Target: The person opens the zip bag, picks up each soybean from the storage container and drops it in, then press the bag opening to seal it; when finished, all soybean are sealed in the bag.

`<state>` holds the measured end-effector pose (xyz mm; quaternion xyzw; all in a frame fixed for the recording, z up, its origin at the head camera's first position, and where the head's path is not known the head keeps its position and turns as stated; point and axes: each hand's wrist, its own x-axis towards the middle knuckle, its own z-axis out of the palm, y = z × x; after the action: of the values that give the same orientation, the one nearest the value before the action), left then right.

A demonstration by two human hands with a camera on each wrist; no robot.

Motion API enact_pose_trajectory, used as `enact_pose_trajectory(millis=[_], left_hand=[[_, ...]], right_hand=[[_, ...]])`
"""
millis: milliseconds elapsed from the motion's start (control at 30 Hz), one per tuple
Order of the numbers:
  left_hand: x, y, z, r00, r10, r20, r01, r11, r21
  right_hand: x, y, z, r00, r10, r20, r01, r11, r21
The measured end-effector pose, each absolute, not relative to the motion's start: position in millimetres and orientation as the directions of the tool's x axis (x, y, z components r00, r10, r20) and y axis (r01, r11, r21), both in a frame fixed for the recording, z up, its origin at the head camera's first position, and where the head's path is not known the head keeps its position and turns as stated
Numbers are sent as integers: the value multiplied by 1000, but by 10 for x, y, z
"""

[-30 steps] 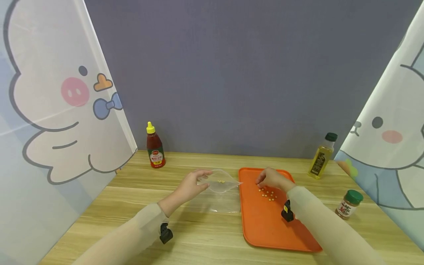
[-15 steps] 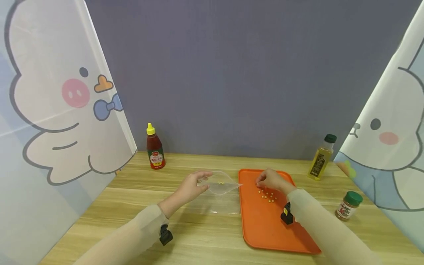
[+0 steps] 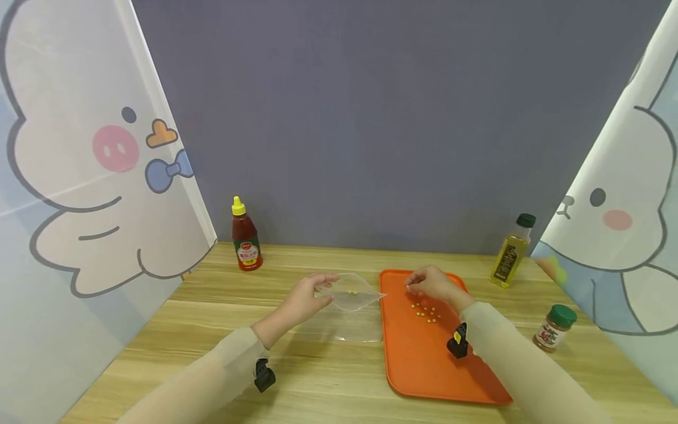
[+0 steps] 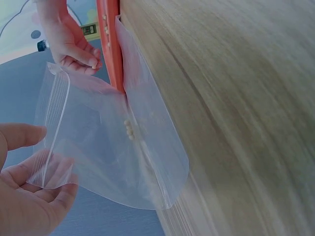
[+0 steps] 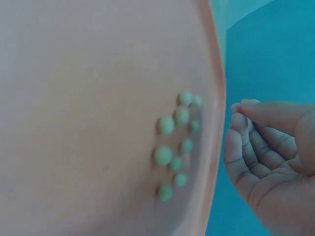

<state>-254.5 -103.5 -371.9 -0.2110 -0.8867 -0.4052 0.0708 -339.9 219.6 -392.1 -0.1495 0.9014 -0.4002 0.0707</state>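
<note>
My left hand (image 3: 309,299) holds the left side of a clear zip-lock bag (image 4: 93,123), its thumb and fingers spread at the mouth. The bag's mouth gapes, and several soybeans (image 4: 129,130) lie inside. Just over the far left part of an orange tray (image 3: 424,365), my right hand (image 3: 434,285) has its thumb and fingertips brought together. A small pale soybean (image 4: 94,66) shows at those fingertips in the left wrist view; the fingers hide most of it. More loose soybeans (image 5: 165,156) lie scattered on the tray below the right hand.
A ketchup bottle (image 3: 246,244) stands at the back left of the wooden table (image 3: 296,377). On the right are an oil bottle (image 3: 511,253) and a green-capped spice jar (image 3: 554,328). A grey panel (image 3: 339,129) closes off the back.
The right hand has lifted slightly off the tray and shifted a little left, fingertips together. My left hand and the bag have stayed in place.
</note>
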Motion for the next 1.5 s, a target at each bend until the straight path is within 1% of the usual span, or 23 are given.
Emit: enact_pose_trajectory(millis=[100,233,433,667,833,1033,1300,1500], left_hand=[[-2543,-1041,-3727,-901,316,297,431,583,689],[-2549,-1041,-3746,-891,325,317,453,593,665],[-2559,-1027,-3733,-897,308,318,442,594,672],[-2580,-1026,-3725,-896,294,334,445,606,659],[-2583,-1035,-3730,-897,295,328,441,598,669],[-2584,-1051,-3723,-898,298,323,439,587,680],[-2593,-1055,-3725,-899,300,318,437,584,684],[-2607,-1055,-3726,-899,305,315,438,580,687]], right_hand=[[-3389,2155,-3883,-945,-327,9,-225,630,-743],[-3355,2081,-3809,-945,-326,26,-225,590,-776],[-3286,1948,-3669,-945,-319,77,-245,528,-813],[-3169,1756,-3531,-917,-358,175,-337,463,-820],[-3089,1602,-3461,-891,-404,208,-385,427,-818],[-3004,1397,-3388,-859,-463,220,-439,443,-782],[-2999,1198,-3364,-823,-515,240,-513,492,-703],[-2988,1156,-3342,-813,-520,263,-546,522,-655]])
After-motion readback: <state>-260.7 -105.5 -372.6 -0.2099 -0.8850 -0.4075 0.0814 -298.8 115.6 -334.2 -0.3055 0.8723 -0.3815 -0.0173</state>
